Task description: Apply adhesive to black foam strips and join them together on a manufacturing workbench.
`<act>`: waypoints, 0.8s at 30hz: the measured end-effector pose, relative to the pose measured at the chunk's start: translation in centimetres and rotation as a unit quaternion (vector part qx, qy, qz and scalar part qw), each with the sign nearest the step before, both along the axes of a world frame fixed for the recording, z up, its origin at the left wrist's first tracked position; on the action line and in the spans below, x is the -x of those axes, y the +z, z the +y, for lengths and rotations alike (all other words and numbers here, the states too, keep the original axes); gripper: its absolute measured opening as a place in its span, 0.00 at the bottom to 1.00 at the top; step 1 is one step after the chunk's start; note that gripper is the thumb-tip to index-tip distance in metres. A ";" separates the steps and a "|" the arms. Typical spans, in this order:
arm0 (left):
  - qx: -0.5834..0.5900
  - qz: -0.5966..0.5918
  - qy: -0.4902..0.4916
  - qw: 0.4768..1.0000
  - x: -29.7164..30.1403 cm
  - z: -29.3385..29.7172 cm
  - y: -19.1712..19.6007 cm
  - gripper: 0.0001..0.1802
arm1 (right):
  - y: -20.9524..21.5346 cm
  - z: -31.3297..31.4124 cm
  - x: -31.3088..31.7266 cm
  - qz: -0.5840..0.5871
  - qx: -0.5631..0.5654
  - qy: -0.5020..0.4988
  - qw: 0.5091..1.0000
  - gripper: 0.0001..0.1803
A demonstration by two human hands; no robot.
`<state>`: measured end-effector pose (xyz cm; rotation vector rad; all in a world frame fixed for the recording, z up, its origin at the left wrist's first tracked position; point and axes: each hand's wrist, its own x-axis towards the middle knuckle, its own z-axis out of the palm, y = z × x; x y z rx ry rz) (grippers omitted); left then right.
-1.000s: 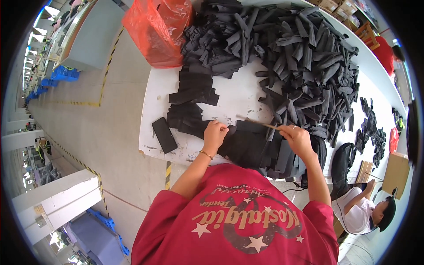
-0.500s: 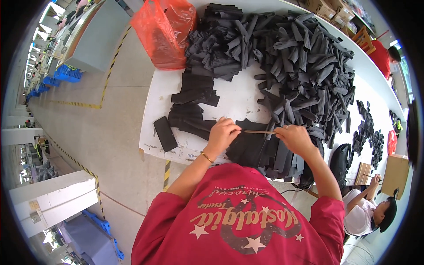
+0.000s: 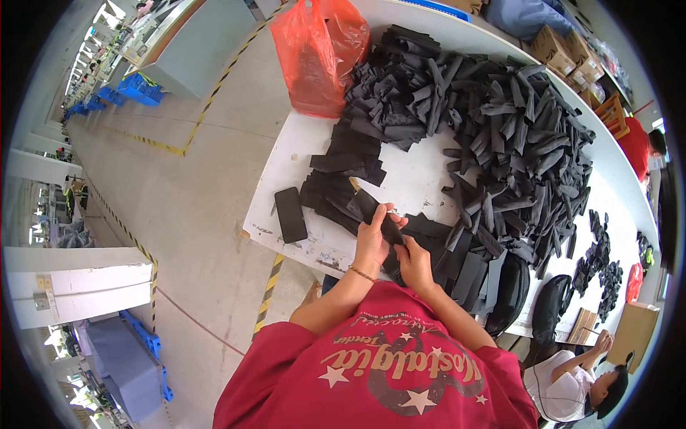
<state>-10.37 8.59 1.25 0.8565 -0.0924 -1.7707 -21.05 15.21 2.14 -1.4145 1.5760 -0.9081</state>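
Drawn together from a spread hold, with stick (image 3: 354, 184) mostly hidden by black strip (image 3: 365, 203)

Gripped right of the phone (image 3: 290, 215), with stick tip poking out; cannot tell whether threaded inside. Pinched mid-length by the left hand (image 3: 373, 236), at the near end by the right hand (image 3: 414, 264). Beyond the phone, heaped black pieces (image 3: 511, 143) and a red bag (image 3: 307, 68).

Red shirt (image 3: 379, 390): large pale script lettering (image 3: 421, 361) across the chest, upside down in this view, with smaller script, a line of tiny capitals and pale stars (image 3: 419, 402).
White surface (image 3: 418, 179): small blue lettering (image 3: 326, 255) near the front edge.
Cardboard boxes (image 3: 553, 50): dark print, too small to read.
Floor (image 3: 214, 236): yellow-and-black striped marking tape (image 3: 269, 293).
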 end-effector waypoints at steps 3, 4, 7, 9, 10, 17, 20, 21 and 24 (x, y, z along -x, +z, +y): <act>-0.020 -0.012 0.021 1.000 0.2 -0.3 1.1 0.15 | 0.1 0.6 -0.7 -0.006 -0.021 -0.042 0.999 0.06; -0.030 -0.013 0.029 0.999 0.1 -0.5 1.4 0.15 | -0.3 1.1 -0.6 -0.004 -0.019 -0.042 0.999 0.06; -0.040 -0.085 0.065 0.993 -0.8 -2.2 1.8 0.14 | -0.8 2.8 -0.1 0.011 0.007 -0.023 1.000 0.07; -0.039 -0.091 0.074 0.992 -1.8 -3.3 1.2 0.14 | -0.1 4.2 0.7 0.009 -0.014 -0.006 1.000 0.07; -0.046 -0.107 0.057 0.992 -2.1 -3.5 1.2 0.14 | 0.3 4.6 1.2 0.006 -0.037 0.013 0.999 0.07; -0.008 -0.075 0.102 0.992 -4.8 -6.1 -1.2 0.17 | 6.4 9.4 6.1 0.040 -0.114 0.074 0.990 0.10; 0.003 -0.024 0.057 0.998 -3.3 -5.7 -1.4 0.17 | 9.1 9.5 7.4 0.249 -0.049 0.051 0.966 0.12; -0.018 0.011 0.070 0.997 -2.4 -5.5 -0.8 0.17 | 8.7 8.6 7.2 0.212 -0.016 -0.005 0.977 0.11; -0.097 -0.025 0.089 0.991 0.5 -5.1 0.9 0.17 | 6.7 4.5 4.1 0.030 0.017 -0.132 0.991 0.11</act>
